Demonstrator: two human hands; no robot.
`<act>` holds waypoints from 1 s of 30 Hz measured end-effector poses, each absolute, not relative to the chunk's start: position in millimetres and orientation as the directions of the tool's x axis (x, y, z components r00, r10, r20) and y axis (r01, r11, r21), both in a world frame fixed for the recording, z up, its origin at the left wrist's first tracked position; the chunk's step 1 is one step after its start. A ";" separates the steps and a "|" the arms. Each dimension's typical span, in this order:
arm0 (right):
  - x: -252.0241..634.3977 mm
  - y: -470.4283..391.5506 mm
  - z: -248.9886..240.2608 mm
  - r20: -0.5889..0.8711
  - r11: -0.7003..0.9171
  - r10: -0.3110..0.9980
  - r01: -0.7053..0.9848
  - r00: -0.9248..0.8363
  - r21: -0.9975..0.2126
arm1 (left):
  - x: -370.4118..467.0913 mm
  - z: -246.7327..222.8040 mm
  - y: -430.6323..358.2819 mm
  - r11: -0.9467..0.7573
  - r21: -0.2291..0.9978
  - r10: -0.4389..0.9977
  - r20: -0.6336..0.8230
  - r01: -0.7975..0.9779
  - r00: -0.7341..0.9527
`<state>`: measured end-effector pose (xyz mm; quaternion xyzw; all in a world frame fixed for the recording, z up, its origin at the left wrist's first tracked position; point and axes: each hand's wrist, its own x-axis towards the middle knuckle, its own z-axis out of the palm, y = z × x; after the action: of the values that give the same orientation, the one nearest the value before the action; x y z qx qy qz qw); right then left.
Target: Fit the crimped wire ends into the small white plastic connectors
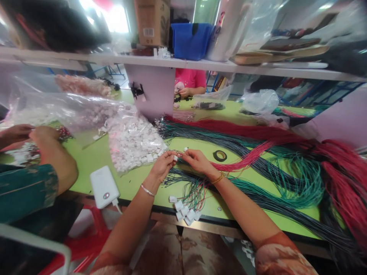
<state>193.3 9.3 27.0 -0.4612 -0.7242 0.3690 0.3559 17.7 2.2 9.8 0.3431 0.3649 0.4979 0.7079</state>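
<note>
My left hand [162, 165] and my right hand [197, 160] meet over the green table, fingertips pinched close together. A small white connector [175, 157] shows at my left fingertips. My right fingers are closed on a thin wire, mostly hidden by the hand. Just left of my left hand is a clear bag of white connectors [133, 143]. Below my hands, finished-looking wires end in several white connector housings [185, 212] at the table edge. Red wires [246, 158] and a bundle of black and green wires [258, 191] run off to the right.
A roll of black tape [220, 155] lies beyond my right hand. A white power bank [104, 187] with a cable sits at the left front edge. A co-worker's arm [54, 156] reaches in at left. Overhead, a shelf [114, 59] carries a blue bin [191, 42].
</note>
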 end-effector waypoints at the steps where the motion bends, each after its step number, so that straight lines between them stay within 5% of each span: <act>1: 194.3 7.4 25.0 0.162 0.298 0.929 0.415 -0.332 -0.860 | 17.7 9.1 2.5 0.279 0.841 0.952 -0.181 -0.463 0.246; 24: 192.0 6.7 20.6 0.148 0.357 0.879 0.421 -0.453 -0.834 | 23.5 6.4 -0.4 0.134 0.957 0.982 -0.094 -0.257 0.162; 30: 199.8 11.2 20.2 0.009 0.161 0.889 0.295 -0.458 -0.942 | 25.3 15.0 -6.9 0.000 0.986 0.990 0.024 -0.170 0.140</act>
<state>199.8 11.2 20.2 -0.4232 -0.6992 0.4903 0.3028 25.3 -6.9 15.0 0.4929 0.4161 0.5068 0.5719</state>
